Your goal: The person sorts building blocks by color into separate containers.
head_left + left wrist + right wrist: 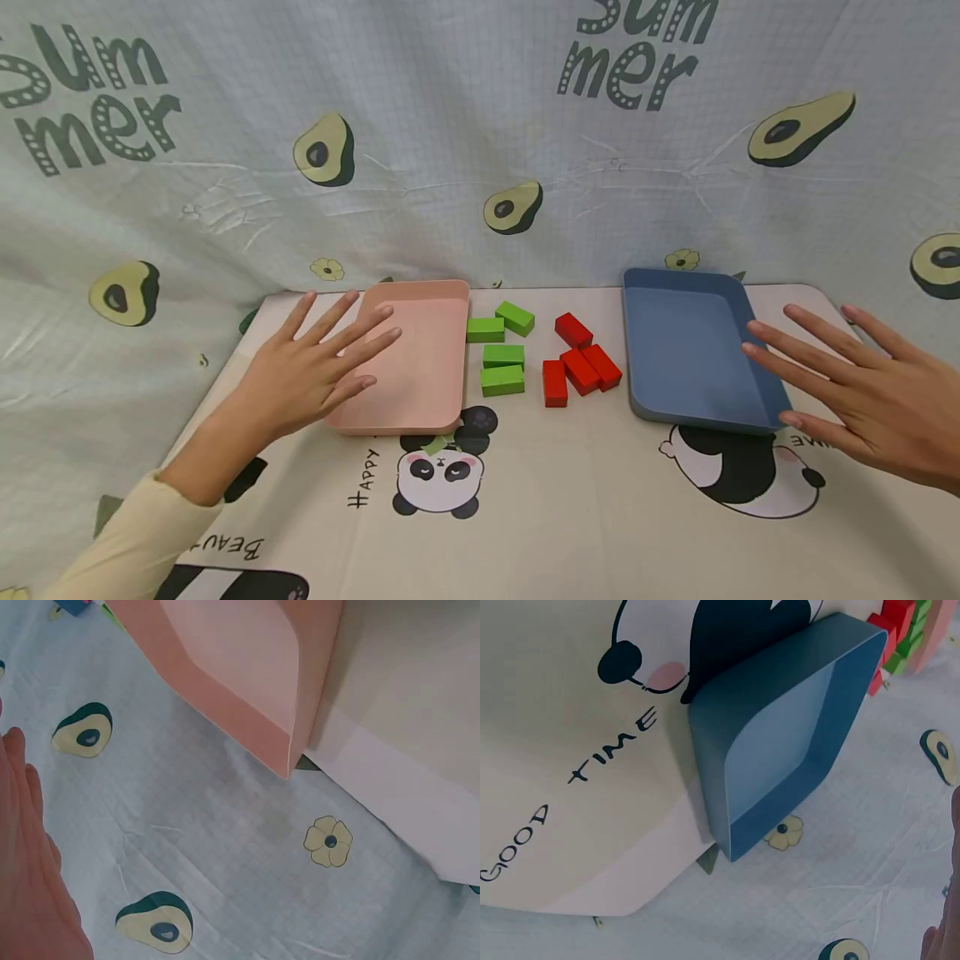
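Note:
My left hand [303, 379] hovers over the left side of a pink tray [431, 417], fingers straight and spread, holding nothing. Over on the right, my right hand [873, 392] is likewise spread and bare-palmed, its fingertips overlapping the right rim of a blue tray [675, 358]. Between the two trays lie several green blocks [503, 381], near the pink one, and several red blocks [555, 383], nearer the blue one. Both trays look bare inside. In the left wrist view only the edge of the left hand [34, 877] shows; the right wrist view catches a sliver of the right hand [951, 900].
A light cloth with panda prints [438, 479] covers the table. Behind its far edge hangs a pale curtain [420, 217] printed with avocados and lettering. The trays stand close to that far edge.

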A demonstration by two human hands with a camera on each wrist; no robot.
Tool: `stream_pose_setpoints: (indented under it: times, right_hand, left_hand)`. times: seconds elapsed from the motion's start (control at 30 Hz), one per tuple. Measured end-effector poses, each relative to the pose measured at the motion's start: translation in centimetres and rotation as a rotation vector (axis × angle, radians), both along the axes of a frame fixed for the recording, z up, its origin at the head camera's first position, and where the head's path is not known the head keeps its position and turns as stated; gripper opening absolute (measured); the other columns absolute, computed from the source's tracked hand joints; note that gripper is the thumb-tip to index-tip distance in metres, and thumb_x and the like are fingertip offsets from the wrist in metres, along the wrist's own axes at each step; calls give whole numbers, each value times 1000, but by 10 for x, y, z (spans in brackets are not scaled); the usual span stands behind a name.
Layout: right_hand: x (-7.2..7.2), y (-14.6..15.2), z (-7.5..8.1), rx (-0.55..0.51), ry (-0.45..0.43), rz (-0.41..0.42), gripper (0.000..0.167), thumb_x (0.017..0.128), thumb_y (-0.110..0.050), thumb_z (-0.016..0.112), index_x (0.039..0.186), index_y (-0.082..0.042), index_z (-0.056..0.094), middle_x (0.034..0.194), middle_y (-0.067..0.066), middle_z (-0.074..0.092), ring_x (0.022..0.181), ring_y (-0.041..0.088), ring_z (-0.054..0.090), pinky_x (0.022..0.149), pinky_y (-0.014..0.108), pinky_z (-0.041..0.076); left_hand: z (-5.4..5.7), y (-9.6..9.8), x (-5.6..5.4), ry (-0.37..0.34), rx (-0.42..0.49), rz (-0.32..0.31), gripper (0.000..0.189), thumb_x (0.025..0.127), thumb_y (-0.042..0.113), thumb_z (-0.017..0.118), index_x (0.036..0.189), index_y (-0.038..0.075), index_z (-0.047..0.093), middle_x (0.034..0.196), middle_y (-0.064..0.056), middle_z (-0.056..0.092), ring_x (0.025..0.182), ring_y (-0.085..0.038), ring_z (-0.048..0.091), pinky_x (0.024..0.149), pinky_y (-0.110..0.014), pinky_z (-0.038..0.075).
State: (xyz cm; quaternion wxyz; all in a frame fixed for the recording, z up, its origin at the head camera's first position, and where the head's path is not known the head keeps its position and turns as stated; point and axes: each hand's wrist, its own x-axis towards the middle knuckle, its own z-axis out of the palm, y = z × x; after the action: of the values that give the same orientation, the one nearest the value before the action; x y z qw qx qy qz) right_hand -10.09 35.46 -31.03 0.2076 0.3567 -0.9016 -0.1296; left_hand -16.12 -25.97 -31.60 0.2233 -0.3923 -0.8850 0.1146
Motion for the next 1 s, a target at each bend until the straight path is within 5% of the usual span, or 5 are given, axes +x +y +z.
stream_pose_setpoints:
  times: [0.33, 0.63, 1.0]
  right_hand:
    - [-6, 4, -6, -27, 22, 33, 76, 100, -73, 19, 164, -33, 16, 171, -3, 12, 157, 27, 10, 124, 56, 5]
    - [-12, 12, -17, -16, -5, -10, 73, 101, -73, 13, 164, -37, 7, 172, -6, 2, 158, 25, 3, 124, 55, 3]
    - [-15, 23, -32, 4, -95, -142, 81, 98, -68, 42, 164, -38, 5, 170, -10, -5, 156, 17, -11, 125, 48, -5]
  left_hand:
    - [-18, 27, -11, -53, 26, -20, 67, 106, 62, 8, 159, 30, 35, 167, 1, 28, 156, -33, 15, 121, -62, 10]
    - [-25, 52, -16, -261, 70, 13, 65, 106, 62, 21, 164, 32, 21, 171, 4, 14, 156, -35, 8, 122, -63, 1]
    - [-32, 84, -20, -515, 210, -1, 66, 106, 51, 39, 164, 32, 15, 172, 7, 5, 157, -29, 0, 122, -62, 6]
